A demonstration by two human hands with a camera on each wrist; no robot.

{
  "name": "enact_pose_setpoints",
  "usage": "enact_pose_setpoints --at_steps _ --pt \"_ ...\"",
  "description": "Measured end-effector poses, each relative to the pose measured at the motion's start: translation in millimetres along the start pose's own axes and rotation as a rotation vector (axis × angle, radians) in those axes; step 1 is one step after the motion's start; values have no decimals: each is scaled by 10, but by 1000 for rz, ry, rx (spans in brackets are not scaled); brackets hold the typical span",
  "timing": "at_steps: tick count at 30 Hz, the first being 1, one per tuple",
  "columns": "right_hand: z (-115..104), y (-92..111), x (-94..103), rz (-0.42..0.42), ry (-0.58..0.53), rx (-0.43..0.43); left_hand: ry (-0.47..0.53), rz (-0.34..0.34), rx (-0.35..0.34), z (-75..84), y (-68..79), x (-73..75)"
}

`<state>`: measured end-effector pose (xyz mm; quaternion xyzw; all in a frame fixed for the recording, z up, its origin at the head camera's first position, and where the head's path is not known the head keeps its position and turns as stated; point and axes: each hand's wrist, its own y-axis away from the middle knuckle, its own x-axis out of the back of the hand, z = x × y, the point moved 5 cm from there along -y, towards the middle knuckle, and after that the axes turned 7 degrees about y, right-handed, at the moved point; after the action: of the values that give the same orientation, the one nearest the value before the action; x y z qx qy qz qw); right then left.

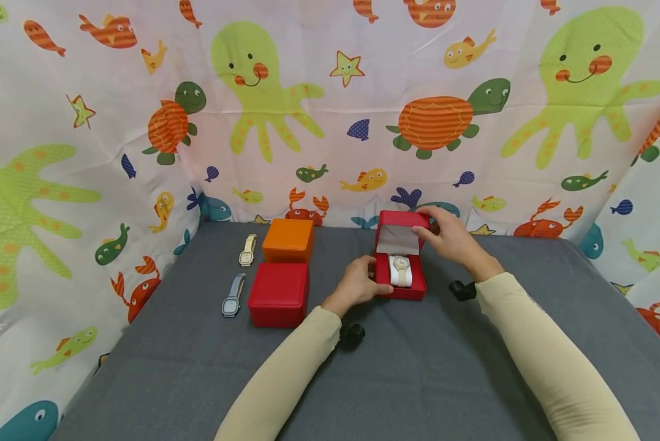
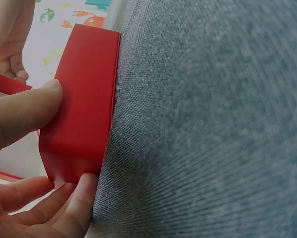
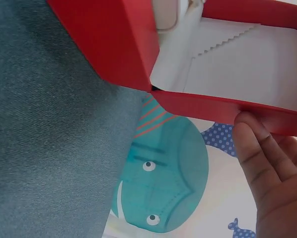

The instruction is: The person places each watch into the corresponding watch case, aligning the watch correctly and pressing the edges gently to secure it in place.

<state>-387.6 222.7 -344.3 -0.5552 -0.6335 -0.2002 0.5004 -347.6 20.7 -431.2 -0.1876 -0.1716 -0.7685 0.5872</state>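
An upright-lidded red watch box (image 1: 415, 293) stands on the cloth right of centre. Inside it, a gold-toned wristwatch (image 1: 401, 264) is wrapped round a white cushion (image 1: 407, 278). My left hand (image 1: 357, 283) grips the base, thumb on the front and fingers round the left side; the left wrist view shows this grip on the red wall (image 2: 86, 89). At the raised lid (image 1: 389, 217), my right hand (image 1: 450, 236) pinches the right edge between thumb and fingers. The right wrist view shows the lid's pale lining (image 3: 243, 64) and my right fingers at its rim.
To the left stand a closed orange box (image 1: 288, 239) and a closed red box (image 1: 279, 294). Beside them lie a gold watch (image 1: 247, 251) and a silver watch (image 1: 233, 297). A sea-animal curtain (image 1: 307, 122) borders the grey cloth-covered table (image 1: 418, 380) behind and at both sides.
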Motion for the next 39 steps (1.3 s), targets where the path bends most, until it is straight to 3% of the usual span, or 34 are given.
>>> enact_pose_setpoints --at_steps 8,21,31,39 --pt "-63 143 -9 -32 10 8 -8 0 -8 2 -17 -4" --pt "-220 414 -44 -122 49 151 2 -20 -30 -12 -28 8" --pt "-316 678 -253 -36 181 318 21 -14 -42 -44 -60 15" --pt "-344 745 -338 -19 276 329 -3 -13 -40 -9 -38 6"
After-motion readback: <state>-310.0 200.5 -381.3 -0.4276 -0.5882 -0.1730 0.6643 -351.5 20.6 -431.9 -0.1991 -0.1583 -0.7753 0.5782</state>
